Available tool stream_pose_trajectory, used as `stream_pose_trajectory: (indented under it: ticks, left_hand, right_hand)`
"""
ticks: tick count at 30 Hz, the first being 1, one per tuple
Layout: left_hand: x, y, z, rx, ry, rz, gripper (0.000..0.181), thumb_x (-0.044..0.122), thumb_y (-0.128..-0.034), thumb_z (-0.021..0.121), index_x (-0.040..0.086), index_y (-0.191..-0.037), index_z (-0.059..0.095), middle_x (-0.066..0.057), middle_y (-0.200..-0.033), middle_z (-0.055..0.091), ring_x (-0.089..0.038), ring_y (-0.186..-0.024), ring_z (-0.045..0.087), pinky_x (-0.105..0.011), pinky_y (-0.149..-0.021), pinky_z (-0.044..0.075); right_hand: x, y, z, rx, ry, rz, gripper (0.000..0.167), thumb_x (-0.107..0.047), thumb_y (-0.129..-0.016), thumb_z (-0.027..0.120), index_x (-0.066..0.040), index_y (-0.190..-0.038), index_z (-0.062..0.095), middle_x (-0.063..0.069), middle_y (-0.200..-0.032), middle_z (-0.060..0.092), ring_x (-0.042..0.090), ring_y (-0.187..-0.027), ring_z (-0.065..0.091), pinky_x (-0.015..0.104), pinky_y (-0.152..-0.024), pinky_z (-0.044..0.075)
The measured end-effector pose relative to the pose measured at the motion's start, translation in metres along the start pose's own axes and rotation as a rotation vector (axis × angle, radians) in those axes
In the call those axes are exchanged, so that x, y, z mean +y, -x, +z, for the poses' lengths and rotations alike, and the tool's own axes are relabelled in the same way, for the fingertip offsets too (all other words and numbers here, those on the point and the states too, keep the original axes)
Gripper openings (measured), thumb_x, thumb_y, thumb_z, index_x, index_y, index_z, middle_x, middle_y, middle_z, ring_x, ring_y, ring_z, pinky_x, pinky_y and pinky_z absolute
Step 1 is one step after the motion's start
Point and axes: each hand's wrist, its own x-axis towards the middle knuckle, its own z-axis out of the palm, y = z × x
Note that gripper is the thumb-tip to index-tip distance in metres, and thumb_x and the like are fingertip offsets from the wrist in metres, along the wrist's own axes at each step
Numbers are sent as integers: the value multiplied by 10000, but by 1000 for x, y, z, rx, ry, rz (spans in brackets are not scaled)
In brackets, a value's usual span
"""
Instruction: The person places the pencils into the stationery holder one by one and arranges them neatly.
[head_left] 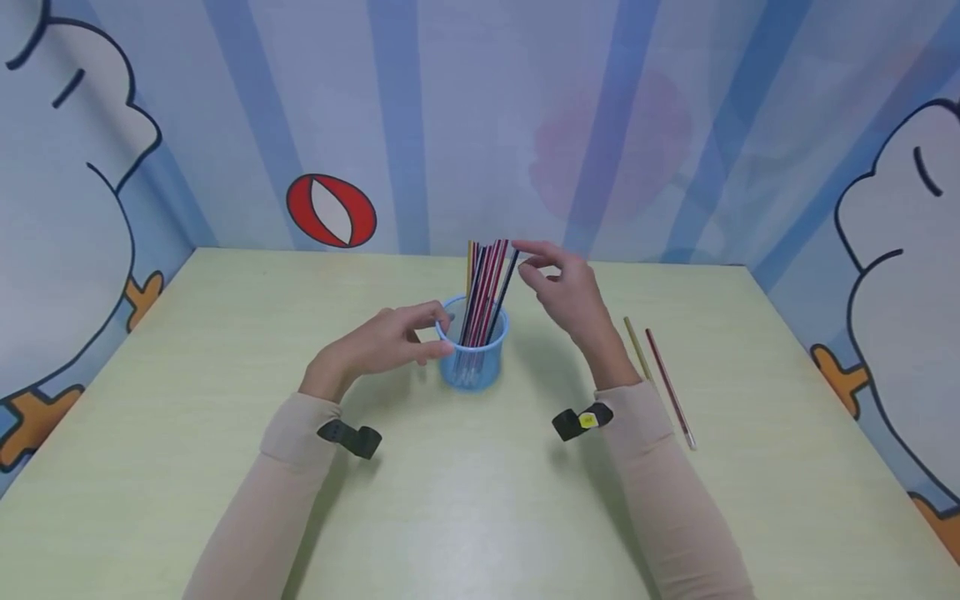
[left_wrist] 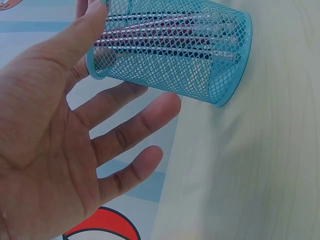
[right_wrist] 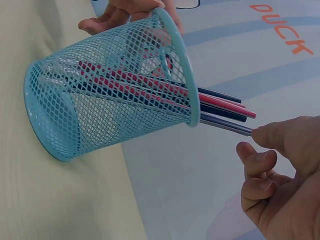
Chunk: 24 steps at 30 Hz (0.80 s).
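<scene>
A light blue mesh pencil holder point(head_left: 471, 371) stands upright on the table with a bundle of pencils point(right_wrist: 145, 87) in it, mostly red and dark, plus a gold one. My left hand point(head_left: 382, 337) grips the holder's rim from the left, thumb outside and a fingertip inside; its other fingers point(left_wrist: 145, 122) spread loosely beside the mesh. At the bundle's right edge, my right hand point(head_left: 562, 287) pinches the upper end of a dark pencil point(head_left: 504, 292), which leans right with its lower part in the holder. The right wrist view shows the thumb on that end; the index finger is mostly hidden there.
To the right, a gold pencil point(head_left: 637, 346) and a red pencil point(head_left: 670, 387) lie on the pale table point(head_left: 480, 517), near my right forearm. A printed cloth backdrop point(head_left: 480, 125) rises behind the table's far edge, with a red and white ball picture point(head_left: 332, 211).
</scene>
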Motion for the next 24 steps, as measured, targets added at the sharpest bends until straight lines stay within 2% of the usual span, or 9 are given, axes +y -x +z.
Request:
stream_pose_trajectory:
  ticks: [3, 4, 6, 10, 19, 24]
  left_hand:
    - [0, 0, 1, -5, 7, 3, 298, 432, -944, 682, 244, -1106, 516, -125, -1446, 538, -257, -874, 689, -503, -949, 428]
    - [0, 0, 1, -6, 10, 2, 298, 436, -942, 683, 249, -1104, 517, -118, -1445, 540, -254, -872, 689, -507, -956, 428]
    - [0, 0, 1, -5, 7, 0, 296, 453, -940, 680, 261, -1100, 520, -107, -1434, 550, -242, -874, 687, -509, -961, 427]
    - [1, 1, -1, 12, -11, -14, 290, 475, -931, 682, 287, -1086, 525, -82, -1426, 557, -232, -879, 686, -484, -928, 434]
    - [2, 2, -4, 2, -13, -13, 277, 455, -940, 678, 290, -1094, 518, -81, -1458, 524, -236, -922, 691, -468, -919, 442]
    - [1, 1, -2, -4, 3, 5, 282, 439, -944, 678, 265, -1096, 516, -105, -1474, 508, -253, -909, 691, -458, -891, 443]
  right_hand:
    - [0, 0, 4, -70, 36, 28, 427, -227, -1029, 573, -299, -1448, 531, 97, -1238, 630, 236, -941, 677, 375, -758, 524]
    - [0, 0, 5, -92, 34, 35, 455, -218, -1029, 571, -318, -1468, 502, 101, -1237, 631, 214, -847, 667, 355, -715, 512]
    - [0, 0, 6, -135, 25, 46, 508, -198, -1032, 561, -358, -1499, 444, 101, -1243, 630, 173, -691, 611, 317, -645, 483]
    - [-1, -1, 4, -194, 17, 36, 579, -176, -1039, 538, -425, -1528, 355, 93, -1270, 635, 179, -529, 501, 311, -558, 438]
    - [-1, -1, -17, -161, 49, 16, 590, -173, -1043, 525, -461, -1522, 337, 38, -1284, 642, 251, -572, 547, 330, -533, 418]
    - [0, 1, -26, -151, 29, 57, 576, -167, -1036, 548, -441, -1511, 372, 39, -1269, 639, 250, -582, 532, 333, -573, 445]
